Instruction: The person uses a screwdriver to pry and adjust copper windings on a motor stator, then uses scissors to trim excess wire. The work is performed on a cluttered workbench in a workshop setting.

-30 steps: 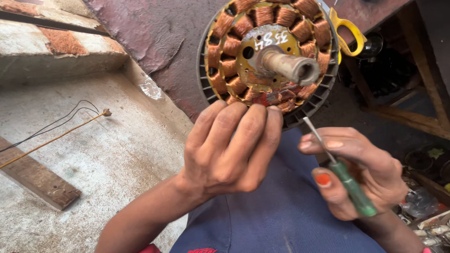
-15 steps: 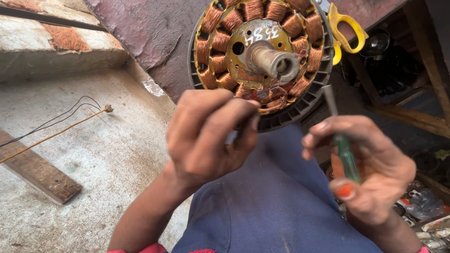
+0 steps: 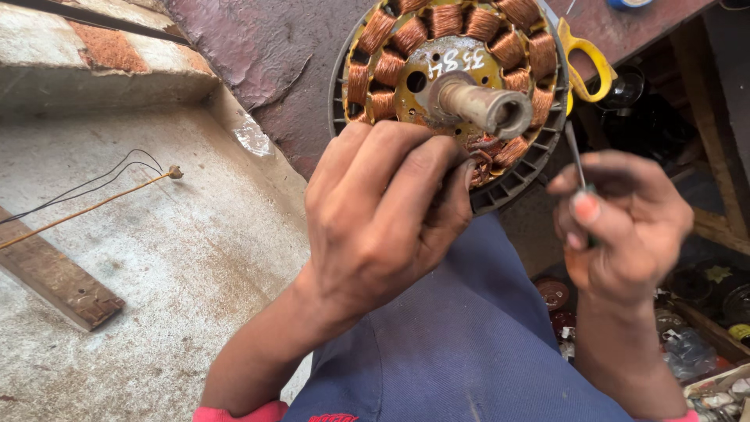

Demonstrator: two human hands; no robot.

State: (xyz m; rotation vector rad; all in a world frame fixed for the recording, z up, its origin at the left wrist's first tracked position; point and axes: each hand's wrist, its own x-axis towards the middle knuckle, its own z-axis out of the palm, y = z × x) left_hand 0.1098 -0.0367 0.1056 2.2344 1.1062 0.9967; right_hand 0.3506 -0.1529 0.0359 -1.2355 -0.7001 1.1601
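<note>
The grey concrete floor (image 3: 172, 258) fills the left side, out at nine o'clock. A dark reddish bench (image 3: 297, 70) runs across the top, from eleven to one o'clock. The person's blue trousers (image 3: 461, 344) fill the bottom, at six o'clock.

The big round motor stator (image 3: 449, 86) sits at twelve o'clock, resting on the lap just above the hands. It has a ring of copper wire coils, a dark metal rim and a fat metal shaft (image 3: 476, 100) poking out of the middle toward the camera.

The left hand (image 3: 383, 219) is in the middle of the view. Its fingers (image 3: 406, 168) curl over the bottom edge of the stator and grip it at its six o'clock side.

The right hand (image 3: 617, 227) is at three o'clock, just beside the stator. Its fingers are shut tight around a thin screwdriver (image 3: 576, 160). The metal tip points up to the stator's rim at about four o'clock on the ring. I cannot tell if the tip touches it.

A wooden plank (image 3: 55, 277) lies on the floor at eight o'clock. Yellow-handled scissors (image 3: 586, 62) lie on the bench at one o'clock, behind the stator. Thin wires (image 3: 94, 191), black and orange, lie on the floor at nine o'clock.
</note>
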